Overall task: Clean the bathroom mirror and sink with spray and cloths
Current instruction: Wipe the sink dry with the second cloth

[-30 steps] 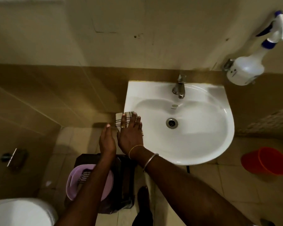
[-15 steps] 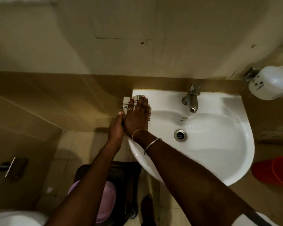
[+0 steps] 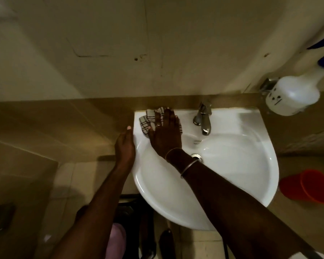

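Observation:
A white wall-mounted sink [image 3: 241, 165] fills the middle of the view, with a chrome tap [image 3: 203, 119] at its back. My right hand [image 3: 165, 131] lies flat with straight fingers on a checked cloth [image 3: 148, 120], pressing it onto the sink's back left corner. My left hand [image 3: 124, 146] rests against the sink's left outer edge, thumb up on the rim. A white spray bottle [image 3: 292, 94] with a blue nozzle hangs on the wall at the right. The mirror is out of view.
A red bucket [image 3: 307, 186] stands on the floor right of the sink. Below the sink are a dark stool and a pink basket [image 3: 116, 240]. A metal fixture [image 3: 0, 215] sits on the left wall.
My right hand has slid the cloth from the sink's left rim up to the back left corner. My left hand followed along the outer edge.

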Demonstrator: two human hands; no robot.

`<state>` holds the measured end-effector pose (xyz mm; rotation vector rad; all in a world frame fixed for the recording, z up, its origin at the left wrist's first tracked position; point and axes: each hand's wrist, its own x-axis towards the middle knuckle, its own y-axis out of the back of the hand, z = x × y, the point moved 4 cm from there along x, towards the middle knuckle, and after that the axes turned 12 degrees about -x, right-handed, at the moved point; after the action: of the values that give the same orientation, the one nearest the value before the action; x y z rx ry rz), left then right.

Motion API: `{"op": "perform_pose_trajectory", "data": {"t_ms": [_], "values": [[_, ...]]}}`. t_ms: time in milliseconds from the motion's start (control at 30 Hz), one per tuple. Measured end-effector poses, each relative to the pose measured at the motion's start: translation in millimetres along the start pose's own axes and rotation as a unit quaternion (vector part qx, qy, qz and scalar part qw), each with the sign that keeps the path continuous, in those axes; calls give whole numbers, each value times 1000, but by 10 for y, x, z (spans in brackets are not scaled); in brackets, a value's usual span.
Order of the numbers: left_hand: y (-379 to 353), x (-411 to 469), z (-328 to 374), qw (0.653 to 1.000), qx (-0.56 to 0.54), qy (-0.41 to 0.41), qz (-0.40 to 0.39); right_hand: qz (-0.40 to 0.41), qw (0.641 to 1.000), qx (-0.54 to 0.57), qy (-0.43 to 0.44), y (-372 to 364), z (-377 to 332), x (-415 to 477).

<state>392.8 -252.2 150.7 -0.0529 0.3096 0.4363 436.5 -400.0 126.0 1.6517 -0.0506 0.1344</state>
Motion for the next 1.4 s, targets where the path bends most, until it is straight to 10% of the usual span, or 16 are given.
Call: {"op": "perform_pose_trajectory", "data": {"t_ms": [300, 533, 833, 1067, 1400], "values": [[-22, -83, -69, 1000, -10, -12, -7, 34, 992, -17, -119, -25, 378, -90], [-29, -95, -135, 1000, -8, -24, 8, 46, 976, -23, 214, -17, 522, -248], [-8, -201, -173, 999, 28, -44, 2, 63, 995, -49, 66, 11, 748, -419], [-9, -236, -226, 997, 54, -55, -10, 88, 930, -181, 306, 86, 1255, -368], [11, -215, -286, 996, 74, -49, -21, 27, 964, -157, 215, 65, 1452, -670]]}}
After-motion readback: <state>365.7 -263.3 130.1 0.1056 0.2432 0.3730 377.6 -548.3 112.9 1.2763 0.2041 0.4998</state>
